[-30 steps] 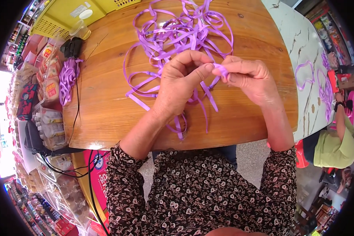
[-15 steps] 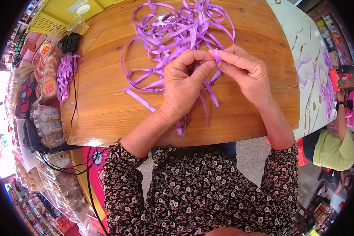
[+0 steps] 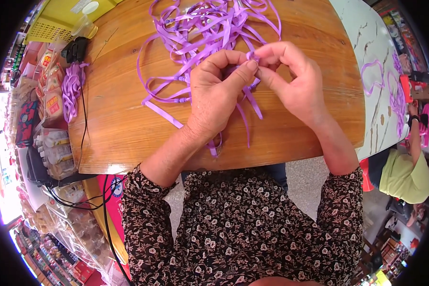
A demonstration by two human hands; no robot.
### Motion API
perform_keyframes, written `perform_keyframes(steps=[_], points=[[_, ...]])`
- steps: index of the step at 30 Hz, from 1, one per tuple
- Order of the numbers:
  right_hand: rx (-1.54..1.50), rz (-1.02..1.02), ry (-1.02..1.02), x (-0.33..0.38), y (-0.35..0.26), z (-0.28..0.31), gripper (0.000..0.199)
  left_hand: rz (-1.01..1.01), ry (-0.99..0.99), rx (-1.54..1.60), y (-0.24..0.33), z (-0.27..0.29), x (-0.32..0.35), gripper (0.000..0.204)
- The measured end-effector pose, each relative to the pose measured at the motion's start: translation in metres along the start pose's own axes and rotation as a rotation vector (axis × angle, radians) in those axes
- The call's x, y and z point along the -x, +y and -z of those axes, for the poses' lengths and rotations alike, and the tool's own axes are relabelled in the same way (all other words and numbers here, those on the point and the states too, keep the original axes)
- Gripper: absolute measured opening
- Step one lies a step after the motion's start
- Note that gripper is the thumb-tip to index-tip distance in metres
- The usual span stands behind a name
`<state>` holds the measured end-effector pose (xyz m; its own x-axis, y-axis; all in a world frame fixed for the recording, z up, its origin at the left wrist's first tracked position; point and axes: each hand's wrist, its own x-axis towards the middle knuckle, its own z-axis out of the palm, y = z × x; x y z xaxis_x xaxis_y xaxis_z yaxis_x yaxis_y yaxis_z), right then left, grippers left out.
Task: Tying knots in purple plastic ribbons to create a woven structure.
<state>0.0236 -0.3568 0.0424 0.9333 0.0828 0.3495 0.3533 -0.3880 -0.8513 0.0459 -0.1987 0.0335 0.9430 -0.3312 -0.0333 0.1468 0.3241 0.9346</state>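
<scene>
Above the wooden table, my left hand (image 3: 217,88) pinches a purple ribbon strap (image 3: 251,56) between thumb and forefinger. My right hand (image 3: 298,81) meets it from the other side, thumb and forefinger closed on the same strap, which makes a small loop at the fingertips. Strap ends hang down below my hands. Just beyond lies a tangled heap of purple straps (image 3: 209,31), several with small darker purple sliders or bands. My fingers hide part of the piece I hold.
The wooden table (image 3: 114,138) carries a black device (image 3: 75,49) with a cable and a purple strap bundle (image 3: 73,90) at its left edge. A yellow basket (image 3: 47,29) stands far left. On the right, a marble-patterned table (image 3: 374,121) bears more straps; a person in a yellow-green top (image 3: 405,178) is beside it.
The small upright loop of strap at my fingertips has been drawn down closer between them. My right fingers have bent more and shifted slightly. The whole view has moved a little.
</scene>
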Motion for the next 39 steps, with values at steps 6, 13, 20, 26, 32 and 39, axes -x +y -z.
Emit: perform_keyframes(steps=[6, 13, 20, 26, 32, 39], points=[[-0.530, -0.258, -0.192, -0.005, 0.004, 0.010, 0.027, 0.109, -0.067, 0.222, 0.005, 0.002, 0.000, 0.008], [0.396, 0.375, -0.096, -0.005, -0.004, 0.011, 0.023, 0.183, -0.053, 0.003, 0.012, 0.003, -0.002, 0.010], [0.666, 0.726, -0.017, -0.010, 0.003, 0.015, 0.029, 0.167, -0.027, -0.163, 0.007, 0.005, -0.004, 0.011], [0.635, 0.844, -0.065, -0.013, 0.002, 0.021, 0.037, 0.259, -0.128, -0.071, 0.009, 0.012, -0.010, 0.013], [0.580, 0.691, -0.004, -0.015, 0.008, 0.027, 0.035, 0.261, -0.178, -0.047, 0.008, 0.010, -0.010, 0.011], [0.231, 0.342, -0.048, -0.010, 0.000, 0.025, 0.022, 0.156, -0.065, -0.015, 0.007, 0.006, -0.007, 0.011]])
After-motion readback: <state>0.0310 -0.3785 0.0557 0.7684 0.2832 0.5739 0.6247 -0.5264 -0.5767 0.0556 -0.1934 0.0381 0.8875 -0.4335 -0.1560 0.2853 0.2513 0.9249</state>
